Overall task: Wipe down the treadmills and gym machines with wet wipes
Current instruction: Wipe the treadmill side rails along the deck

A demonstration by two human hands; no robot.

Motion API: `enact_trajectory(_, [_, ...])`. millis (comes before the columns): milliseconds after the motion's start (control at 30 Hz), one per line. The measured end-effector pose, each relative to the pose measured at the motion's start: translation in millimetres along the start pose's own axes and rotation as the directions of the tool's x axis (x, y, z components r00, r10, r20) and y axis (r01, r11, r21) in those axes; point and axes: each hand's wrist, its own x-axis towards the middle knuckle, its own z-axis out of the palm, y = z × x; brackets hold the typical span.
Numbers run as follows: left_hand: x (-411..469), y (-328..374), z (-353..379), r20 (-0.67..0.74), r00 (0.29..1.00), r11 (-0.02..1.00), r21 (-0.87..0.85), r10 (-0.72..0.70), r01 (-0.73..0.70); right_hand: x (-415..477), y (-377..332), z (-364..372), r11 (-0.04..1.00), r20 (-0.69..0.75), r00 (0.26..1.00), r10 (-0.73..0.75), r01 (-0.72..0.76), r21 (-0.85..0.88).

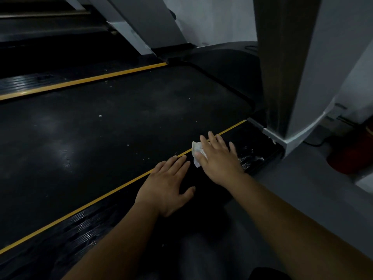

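Observation:
A treadmill fills the view, its black belt (pixel 105 126) running between two yellow stripes. My right hand (pixel 219 158) lies flat with straight fingers on a crumpled white wet wipe (pixel 196 148), pressing it onto the black ribbed side rail (pixel 250 156) near the yellow stripe (pixel 129 181). Most of the wipe is hidden under the palm. My left hand (pixel 167 184) rests flat on the same side rail, just behind the right hand, with fingers spread and nothing in it.
A grey upright post (pixel 298 63) of the treadmill rises close to the right of my right hand. A second grey post (pixel 145 23) stands at the far side. Grey floor (pixel 314 190) lies to the right, with a red object (pixel 351 156) and a black cable beyond.

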Motion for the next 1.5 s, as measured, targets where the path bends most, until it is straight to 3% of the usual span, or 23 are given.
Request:
enact_trajectory(100, [0.8,-0.2,0.2,0.001,1.0,1.0,0.013,0.0,0.0,-13.9,0.7,6.9,0.998,-0.048,0.996,-0.069,0.068,-0.017])
enact_trajectory(267, [-0.7,2.3,0.8,-0.009,1.0,1.0,0.005,-0.011,0.011,5.5,-5.3,5.5,1.0,-0.017,1.0,-0.021,0.021,0.007])
enact_trajectory(400, [1.0,1.3,-0.9,-0.006,1.0,1.0,-0.001,-0.002,0.002,-30.7,-0.2,10.0,0.99,-0.012,0.991,-0.132,0.132,0.041])
enact_trajectory(467, [0.4,1.2,-2.1,-0.006,1.0,1.0,0.006,-0.005,0.005,-31.5,17.6,11.6,0.996,-0.032,0.996,-0.089,0.088,-0.018])
enact_trajectory(600, [0.4,3.2,-1.7,0.003,1.0,1.0,0.007,-0.013,0.013,13.6,20.2,2.7,0.997,0.0,0.997,0.076,-0.075,0.033])
enact_trajectory(767, [1.9,1.5,3.1,-0.02,1.0,1.0,-0.002,-0.012,0.012,-49.2,1.9,19.2,0.995,-0.052,0.994,-0.094,0.095,0.024])
enact_trajectory(967, [1.5,1.6,3.3,-0.008,1.0,1.0,0.007,-0.016,0.016,-1.0,25.6,4.5,0.996,-0.004,0.996,0.092,-0.092,-0.008])
enact_trajectory(1133, [1.1,1.9,4.8,-0.041,0.999,1.0,-0.009,-0.018,0.018,-70.8,1.9,23.1,0.994,-0.032,0.994,-0.107,0.106,-0.014])
enact_trajectory(1333, [-1.3,3.1,1.6,0.0,1.0,1.0,0.013,-0.017,0.017,-43.8,18.8,11.5,0.999,-0.055,0.998,0.035,-0.037,-0.023])
enact_trajectory(1400, [-1.4,2.1,4.0,0.0,1.0,1.0,0.022,-0.002,0.002,-64.1,5.8,15.8,0.999,-0.011,0.999,-0.049,0.049,-0.011])
enact_trajectory(1500, [-0.7,0.6,6.5,-0.013,1.0,0.999,0.038,0.007,-0.007,-105.3,15.4,31.1,0.985,-0.096,0.981,-0.17,0.167,-0.042])
